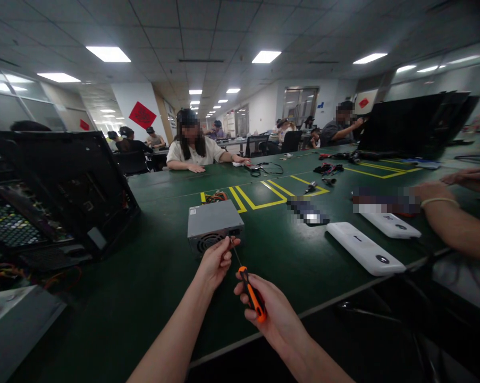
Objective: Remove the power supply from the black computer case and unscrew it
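My right hand (263, 303) is wrapped round the orange and black handle of a screwdriver (252, 295), whose thin shaft points up and away to the left. Close to the screwdriver's tip, my left hand (217, 261) is closed in a pinch. Whatever lies between its thumb and fingers is too small to make out. Just beyond the left hand, a grey computer power supply (216, 218) rests on the green table, with a round fan grille and a socket on the side facing me. Its bundled cables (216, 197) show behind it.
An open black computer case (64, 197) stands at left, with a grey metal box (22, 324) in front. White power banks (363, 249) and a phone (307, 210) lie right. Yellow tape (263, 205) marks the green table (144, 298). Another person's arm (459, 218) reaches in; someone sits opposite.
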A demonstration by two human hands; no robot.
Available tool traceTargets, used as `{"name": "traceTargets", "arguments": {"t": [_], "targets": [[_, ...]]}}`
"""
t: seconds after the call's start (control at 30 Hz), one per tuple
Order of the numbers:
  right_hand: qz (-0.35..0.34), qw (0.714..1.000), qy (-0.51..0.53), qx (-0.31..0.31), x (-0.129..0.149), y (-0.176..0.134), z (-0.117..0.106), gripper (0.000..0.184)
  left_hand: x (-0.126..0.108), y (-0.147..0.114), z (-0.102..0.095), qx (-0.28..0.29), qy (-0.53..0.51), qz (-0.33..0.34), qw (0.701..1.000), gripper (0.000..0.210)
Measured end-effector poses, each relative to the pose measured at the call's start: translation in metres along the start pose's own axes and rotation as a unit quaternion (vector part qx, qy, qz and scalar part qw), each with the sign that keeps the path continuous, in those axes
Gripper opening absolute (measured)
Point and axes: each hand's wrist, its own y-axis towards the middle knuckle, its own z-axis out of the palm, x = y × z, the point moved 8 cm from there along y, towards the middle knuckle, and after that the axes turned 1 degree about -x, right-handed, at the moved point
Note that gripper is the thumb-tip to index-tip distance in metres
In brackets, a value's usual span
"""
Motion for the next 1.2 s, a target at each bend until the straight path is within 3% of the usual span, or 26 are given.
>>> {"name": "traceTargets", "arguments": {"t": [1.2], "targets": [[0.029, 0.998, 0.054, 0.008, 0.002, 0.011, 0.004, 0.017, 0.000, -0.011, -0.002, 0.005, 0.081, -0.010, 0.997, 0.018]]}}
